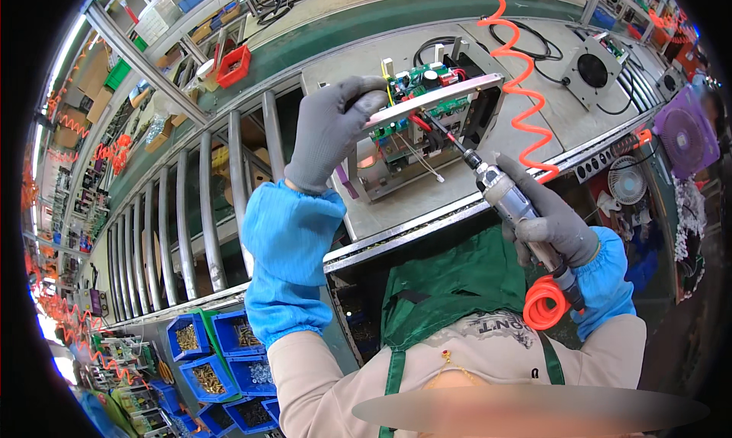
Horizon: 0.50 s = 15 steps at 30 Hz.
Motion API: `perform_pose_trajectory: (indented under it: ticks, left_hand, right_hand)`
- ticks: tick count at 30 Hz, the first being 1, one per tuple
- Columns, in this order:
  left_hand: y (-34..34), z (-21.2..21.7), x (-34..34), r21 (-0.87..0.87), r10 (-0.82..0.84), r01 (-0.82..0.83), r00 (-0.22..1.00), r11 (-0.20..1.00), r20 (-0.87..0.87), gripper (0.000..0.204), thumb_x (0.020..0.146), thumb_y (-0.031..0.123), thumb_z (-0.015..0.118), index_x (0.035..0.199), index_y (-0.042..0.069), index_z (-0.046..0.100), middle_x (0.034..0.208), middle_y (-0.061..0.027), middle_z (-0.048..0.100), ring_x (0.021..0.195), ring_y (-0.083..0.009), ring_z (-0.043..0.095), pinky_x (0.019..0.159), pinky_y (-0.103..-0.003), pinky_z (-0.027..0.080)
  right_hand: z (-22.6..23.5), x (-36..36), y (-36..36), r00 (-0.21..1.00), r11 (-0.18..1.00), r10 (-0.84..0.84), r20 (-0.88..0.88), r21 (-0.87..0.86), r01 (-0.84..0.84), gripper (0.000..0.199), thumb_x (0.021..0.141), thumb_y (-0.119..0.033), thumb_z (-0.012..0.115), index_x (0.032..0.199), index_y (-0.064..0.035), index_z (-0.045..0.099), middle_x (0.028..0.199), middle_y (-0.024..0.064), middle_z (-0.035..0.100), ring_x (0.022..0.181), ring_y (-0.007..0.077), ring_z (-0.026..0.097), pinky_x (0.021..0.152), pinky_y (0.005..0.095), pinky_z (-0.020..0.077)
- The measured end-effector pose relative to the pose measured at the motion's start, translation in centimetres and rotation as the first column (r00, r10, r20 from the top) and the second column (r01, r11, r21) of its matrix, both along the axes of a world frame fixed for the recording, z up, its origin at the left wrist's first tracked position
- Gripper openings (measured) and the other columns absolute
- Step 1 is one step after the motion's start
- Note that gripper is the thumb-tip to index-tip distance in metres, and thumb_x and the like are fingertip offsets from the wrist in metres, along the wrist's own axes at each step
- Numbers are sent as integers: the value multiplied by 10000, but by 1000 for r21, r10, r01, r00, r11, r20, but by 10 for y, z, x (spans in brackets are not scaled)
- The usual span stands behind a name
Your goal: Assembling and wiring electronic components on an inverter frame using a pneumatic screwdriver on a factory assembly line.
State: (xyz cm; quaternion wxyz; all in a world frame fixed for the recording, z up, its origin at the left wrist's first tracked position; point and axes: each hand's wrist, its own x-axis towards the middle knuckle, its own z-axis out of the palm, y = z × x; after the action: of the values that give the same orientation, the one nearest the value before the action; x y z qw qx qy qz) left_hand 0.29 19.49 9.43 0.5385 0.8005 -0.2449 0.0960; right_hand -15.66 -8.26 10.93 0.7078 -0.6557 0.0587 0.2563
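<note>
The left hand, in a grey glove, has its fingers curled over the top edge of a metal box holding green circuit boards, tipped up on the bench. The right hand is wrapped tight around an air screwdriver; its bit seems to touch a board, though the contact is hard to see. An orange coiled hose hangs beside it.

Electronics assy line: roller conveyor, blue parts bins, coiled air hoses.
</note>
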Motion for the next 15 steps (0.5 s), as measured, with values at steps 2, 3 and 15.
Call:
perform_pose_trajectory:
  ticks: [2,3,15]
  left_hand:
    - [-7,7,6,99,-75,84,993,992,-92,254,877,109,618,1112,25,666,924,-118,712,833,-141,654,769,-277,505]
    - [-10,7,11,102,-76,85,993,991,-90,254,877,109,618,1112,25,666,924,-118,712,833,-141,654,769,-277,505]
    - [-36,27,73,605,-179,362,923,709,-341,288,878,244,640,1101,68,689,933,-108,710,814,-178,640,762,-303,488]
  right_hand:
    - [-1,2,-2,1000,999,5,-7,41,-5,939,651,-50,609,1501,-170,227,1203,171,491,538,182,571,499,300,504]
    - [-2,4,-4,1000,999,4,-5,43,-4,939,651,-50,609,1501,-170,227,1203,171,491,538,182,571,499,300,504]
    - [-8,14,-19,998,996,50,-43,78,-47,973,651,-70,631,1511,-136,181,1123,144,525,595,165,568,519,284,501]
